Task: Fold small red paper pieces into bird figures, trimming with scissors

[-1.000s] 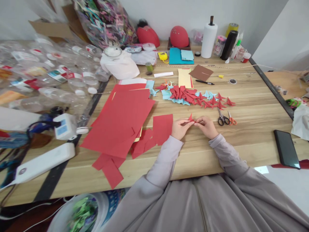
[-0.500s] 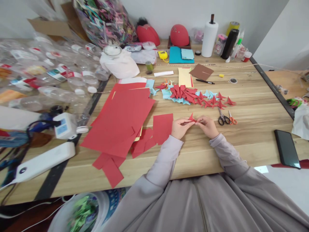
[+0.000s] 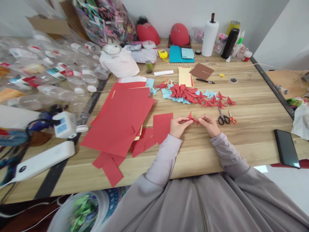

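A small red origami crane (image 3: 191, 117) is held above the table between my two hands. My left hand (image 3: 179, 126) pinches it from the left, fingers pressed together on its body. At its right end, the thumb and forefinger of my right hand (image 3: 209, 124) are closed on or against a tip; the exact contact is too small to make out. Beyond my hands lies a row of folded red cranes (image 3: 213, 100) and light-blue folded pieces (image 3: 177, 99). A red paper square (image 3: 163, 127) lies just left of my left hand.
Black scissors (image 3: 223, 118) and orange scissors (image 3: 232, 119) lie right of my right hand. Large red sheets (image 3: 120, 117) cover the left part of the table. A phone (image 3: 286, 148) rests at the right edge. Plastic bottles (image 3: 55, 71) crowd the far left.
My right hand has shifted slightly right, away from my left. More of the red crane shows between the fingers, with its parts spread wider.
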`<state>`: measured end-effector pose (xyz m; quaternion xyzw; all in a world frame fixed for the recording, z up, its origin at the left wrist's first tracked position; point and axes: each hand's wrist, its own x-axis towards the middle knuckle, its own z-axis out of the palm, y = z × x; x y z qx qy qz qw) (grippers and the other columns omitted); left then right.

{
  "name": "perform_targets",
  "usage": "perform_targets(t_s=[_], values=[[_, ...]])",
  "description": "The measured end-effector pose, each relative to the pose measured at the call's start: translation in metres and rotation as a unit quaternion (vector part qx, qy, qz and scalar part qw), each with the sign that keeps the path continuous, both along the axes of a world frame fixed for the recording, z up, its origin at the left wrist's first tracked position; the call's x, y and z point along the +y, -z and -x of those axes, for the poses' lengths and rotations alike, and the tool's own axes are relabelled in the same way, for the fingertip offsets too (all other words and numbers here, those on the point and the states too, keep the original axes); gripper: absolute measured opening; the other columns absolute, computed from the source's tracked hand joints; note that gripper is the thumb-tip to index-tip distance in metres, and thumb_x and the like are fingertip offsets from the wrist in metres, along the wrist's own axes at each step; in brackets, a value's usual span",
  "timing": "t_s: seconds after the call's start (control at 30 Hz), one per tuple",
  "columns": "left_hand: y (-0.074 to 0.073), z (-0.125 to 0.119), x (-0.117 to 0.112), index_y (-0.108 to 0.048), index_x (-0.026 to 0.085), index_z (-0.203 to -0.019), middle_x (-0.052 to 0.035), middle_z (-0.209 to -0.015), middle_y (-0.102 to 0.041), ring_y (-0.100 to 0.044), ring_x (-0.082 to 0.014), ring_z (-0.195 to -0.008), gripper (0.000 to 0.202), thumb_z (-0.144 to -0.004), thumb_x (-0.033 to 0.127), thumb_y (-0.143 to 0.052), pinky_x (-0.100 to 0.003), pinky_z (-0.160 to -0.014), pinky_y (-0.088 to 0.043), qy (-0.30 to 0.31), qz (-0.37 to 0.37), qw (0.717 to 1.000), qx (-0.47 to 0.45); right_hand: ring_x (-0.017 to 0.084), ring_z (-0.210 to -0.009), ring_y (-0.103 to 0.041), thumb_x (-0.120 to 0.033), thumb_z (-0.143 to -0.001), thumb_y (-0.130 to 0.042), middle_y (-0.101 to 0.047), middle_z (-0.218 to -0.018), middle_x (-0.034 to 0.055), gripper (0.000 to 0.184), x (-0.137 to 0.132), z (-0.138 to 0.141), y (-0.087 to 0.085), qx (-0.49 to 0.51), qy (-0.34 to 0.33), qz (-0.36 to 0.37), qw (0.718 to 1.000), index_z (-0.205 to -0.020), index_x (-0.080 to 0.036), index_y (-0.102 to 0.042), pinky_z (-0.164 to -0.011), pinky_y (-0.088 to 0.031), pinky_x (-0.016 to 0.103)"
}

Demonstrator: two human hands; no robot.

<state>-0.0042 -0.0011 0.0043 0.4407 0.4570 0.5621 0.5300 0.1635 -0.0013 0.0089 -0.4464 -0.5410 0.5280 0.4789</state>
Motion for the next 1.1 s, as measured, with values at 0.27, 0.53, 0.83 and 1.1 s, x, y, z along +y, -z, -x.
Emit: perform_targets(t_s=[0.27,0.53,0.83,1.1], values=[[-0.0052,0.0012,-0.0020,-0.071,0.016,-0.065,-0.0070,-0.078,-0.074,-0.070,-0.0212,-0.079,0.023,-0.054,0.032,-0.083,-0.036,-0.078,-0.055,0.026,-0.034,0.999,0.016,0.010,-0.058,-0.051,-0.050,-0.062,-0.077,-0.059,-0.063,-0.0034,0.036,0.0001,0.0061,0.0071,0.013,-0.006,0.016,1.000,-0.070,-0.020,-0.059,-0.059,-0.042,0.026],[-0.0047,0.0015,-0.0016,-0.071,0.016,-0.065,-0.0064,-0.079,-0.074,-0.069,-0.0196,-0.076,0.023,-0.053,0.031,-0.084,-0.035,-0.077,-0.055,0.017,-0.035,0.999,0.016,0.010,-0.057,-0.050,-0.055,-0.067,-0.072,-0.059,-0.060,-0.0020,0.039,-0.0006,0.0047,0.0029,-0.007,-0.032,0.021,0.999,-0.068,-0.018,-0.060,-0.059,-0.041,0.026],[-0.0045,0.0011,-0.0018,-0.071,0.017,-0.064,-0.0055,-0.077,-0.073,-0.068,-0.0180,-0.073,0.019,-0.053,0.027,-0.083,-0.033,-0.074,-0.053,0.018,-0.030,0.999,0.008,0.011,-0.056,-0.055,-0.060,-0.068,-0.068,-0.064,-0.062,-0.0012,0.043,-0.0003,0.0037,0.0008,0.054,-0.033,0.069,0.996,-0.068,-0.019,-0.057,-0.057,-0.043,0.025],[-0.0067,-0.0006,-0.0022,-0.065,0.014,-0.066,-0.0033,-0.072,-0.070,-0.065,-0.0148,-0.067,0.027,-0.052,0.028,-0.084,-0.028,-0.066,-0.051,0.022,-0.005,0.999,0.026,0.010,-0.058,-0.057,-0.051,-0.061,-0.078,-0.064,-0.062,-0.0020,0.040,-0.0010,0.0075,0.0031,0.045,-0.044,0.048,0.997,-0.074,-0.018,-0.060,-0.058,-0.045,0.025]])
